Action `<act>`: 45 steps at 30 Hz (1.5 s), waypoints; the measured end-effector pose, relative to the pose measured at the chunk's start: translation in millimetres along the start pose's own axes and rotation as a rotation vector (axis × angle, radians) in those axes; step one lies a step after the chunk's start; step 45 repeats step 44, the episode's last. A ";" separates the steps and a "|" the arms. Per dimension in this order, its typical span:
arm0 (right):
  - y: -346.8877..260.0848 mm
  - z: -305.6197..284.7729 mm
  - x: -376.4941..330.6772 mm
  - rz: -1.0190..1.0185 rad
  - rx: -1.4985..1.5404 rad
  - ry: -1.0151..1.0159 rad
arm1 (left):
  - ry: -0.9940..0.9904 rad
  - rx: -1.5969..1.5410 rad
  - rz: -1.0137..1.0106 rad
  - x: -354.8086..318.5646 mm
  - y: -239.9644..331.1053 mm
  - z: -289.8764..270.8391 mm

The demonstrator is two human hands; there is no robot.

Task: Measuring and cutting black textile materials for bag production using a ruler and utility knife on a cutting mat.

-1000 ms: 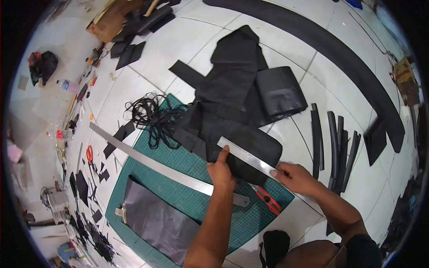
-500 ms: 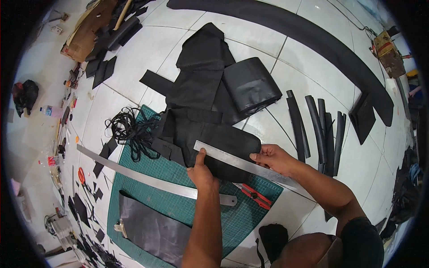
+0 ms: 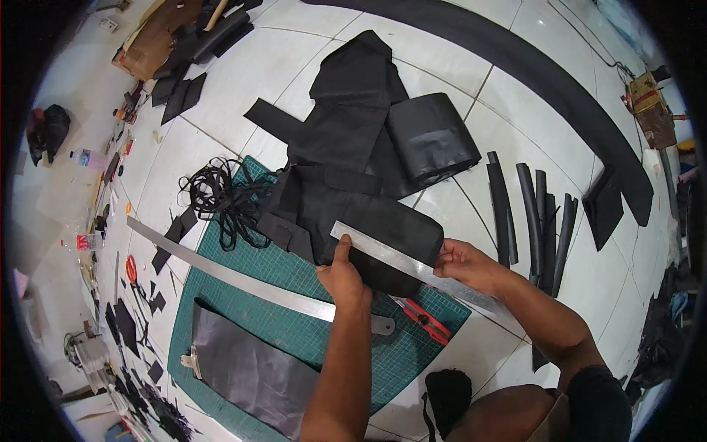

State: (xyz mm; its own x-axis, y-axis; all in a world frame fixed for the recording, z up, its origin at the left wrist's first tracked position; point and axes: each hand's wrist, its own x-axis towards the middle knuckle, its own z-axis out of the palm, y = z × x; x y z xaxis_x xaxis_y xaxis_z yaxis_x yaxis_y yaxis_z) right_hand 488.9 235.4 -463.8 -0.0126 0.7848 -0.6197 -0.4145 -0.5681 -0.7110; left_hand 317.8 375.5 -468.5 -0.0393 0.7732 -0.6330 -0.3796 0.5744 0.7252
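A steel ruler (image 3: 390, 255) lies slantwise across a black sheet-material piece (image 3: 405, 225) with a rounded right corner. My left hand (image 3: 344, 280) is closed on both near the ruler's left end, its thumb pressing on the metal and its fingers mostly hidden beneath. At the right edge of the black piece, my right hand (image 3: 468, 267) pinches with its fingers bent, beside the ruler. The piece is raised over the green cutting mat (image 3: 294, 276). A red utility knife (image 3: 423, 320) rests on the mat near its right corner, right of my left forearm.
A longer metal ruler (image 3: 236, 278) and a clipped dark sheet (image 3: 247, 368) lie on the mat. Black cord (image 3: 224, 199) is heaped at its far left corner. Beyond are a black roll (image 3: 434, 140) and black strips (image 3: 526, 214). Orange-handled scissors (image 3: 132, 270) lie among scraps at left.
The view has shifted, so most things appear moved slightly. My right thumb has come off the ruler's top toward the edge of the black piece. My left hand keeps its hold.
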 end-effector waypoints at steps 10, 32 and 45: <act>-8.4 3.3 -11.9 0.030 -0.118 -0.120 | 0.001 0.022 0.017 0.5 0.2 -2.0; -13.5 -6.2 -8.7 0.045 -0.180 -0.196 | 0.003 0.048 -0.021 -1.9 4.8 -2.5; 1.1 -10.6 -8.2 0.103 -0.242 -0.143 | -0.033 -0.061 0.069 1.2 4.4 -14.2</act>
